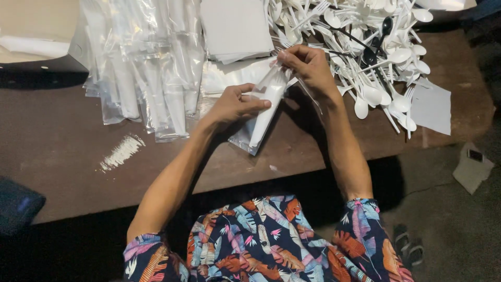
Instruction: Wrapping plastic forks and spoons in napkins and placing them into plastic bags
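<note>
Packet: clear plastic sleeve (263, 107) w/ white contents, looks like a folded napkin & maybe cutlery inside, can't tell exactly. Held just above the table edge, between both hands.
Axis: long axis runs diagonal, top end up-right at my right hand, bottom end down-left past my left hand.
Right hand (308, 65): fingertips pinched shut on the packet's top end, at the mouth.
Left hand (235, 104): thumb & fingers clamped round the packet's mid-body, nearer its lower end; it's the closer hand to me.
Look: thin, glossy, crinkled film; white inside, slim shape.
Nearby: napkin stack (235, 28) just above the hands; heap of white plastic spoons & forks (365, 47) to the right, one black spoon (378, 39) in it; filled sleeves (146, 62) piled left.
Table (62, 141): brown, worn, white smear left.
</note>
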